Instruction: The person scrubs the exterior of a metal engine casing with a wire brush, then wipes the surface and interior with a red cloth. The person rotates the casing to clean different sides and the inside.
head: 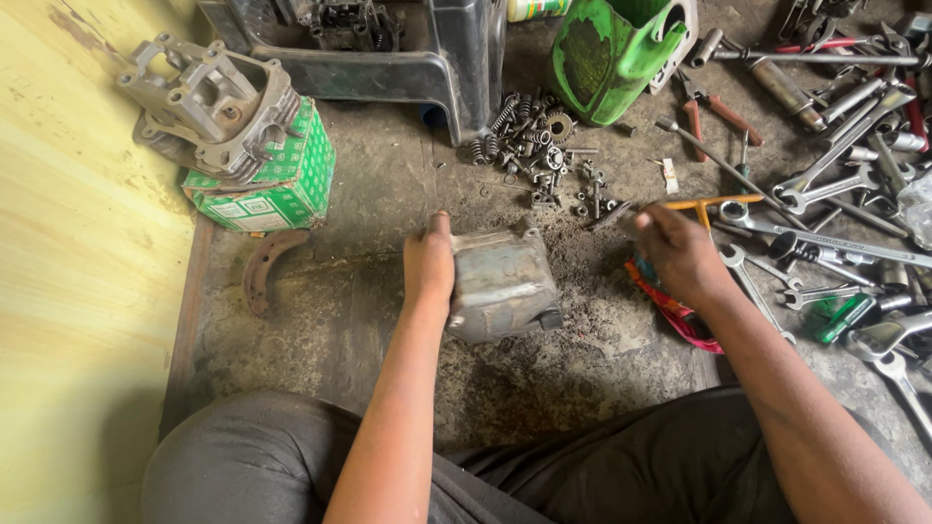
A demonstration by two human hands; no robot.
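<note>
Metal cover (pixel 502 283) set on floor (pixel 369 320), gripped along its left side by left hand (pixel 428 269). Right hand (pixel 677 252) closed on orange-handled tool (pixel 701 205), right of cover, apart.

a grey, grimy metal engine cover (pixel 502 284), boxy with rounded corners and a small black knob at its near right corner, sits on the dirty concrete floor in the middle of the scene, gripped along its left side. just to its right, further off, lies a slim tool with an orange t-shaped handle (pixel 701 204), its dark metal tip pointing left toward a scatter of small parts. the handle rests flat on the floor among the spanners at the right.
</note>
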